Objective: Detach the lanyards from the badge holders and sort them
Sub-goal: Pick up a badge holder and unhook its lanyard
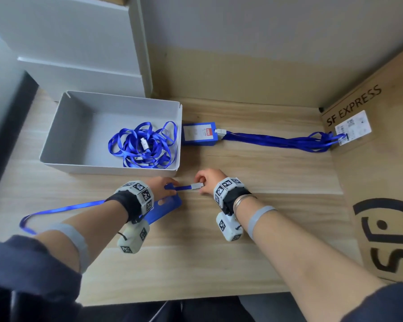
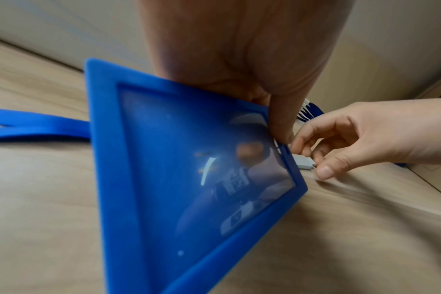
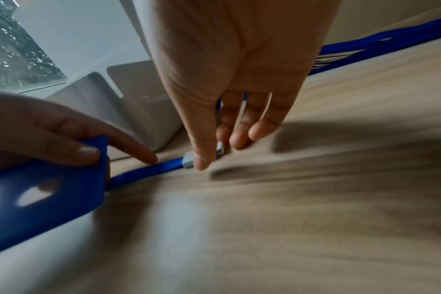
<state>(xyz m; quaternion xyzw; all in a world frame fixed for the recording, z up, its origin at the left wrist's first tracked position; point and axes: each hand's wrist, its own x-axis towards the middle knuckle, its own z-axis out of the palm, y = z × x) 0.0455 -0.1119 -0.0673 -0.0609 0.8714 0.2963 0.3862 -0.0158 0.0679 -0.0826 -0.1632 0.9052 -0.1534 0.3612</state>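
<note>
My left hand [image 1: 163,187] grips the top edge of a blue badge holder [image 1: 164,209], tilted up off the wooden table; the holder's clear window [image 2: 202,169] fills the left wrist view. A blue lanyard strap [image 1: 182,188] runs from the holder to a grey clip [image 1: 197,185] that my right hand [image 1: 205,183] pinches between thumb and fingers [image 3: 202,155]. The lanyard's long loop [image 1: 56,209] trails left under my left forearm. A stack of blue badge holders [image 1: 199,133] with a bundle of lanyards [image 1: 277,140] attached lies further back.
A grey tray [image 1: 79,117] at the back left holds a heap of loose blue lanyards [image 1: 142,145]. A cardboard box [image 1: 382,159] marked SF EXPRESS walls the right side. White shelving [image 1: 79,54] stands behind the tray.
</note>
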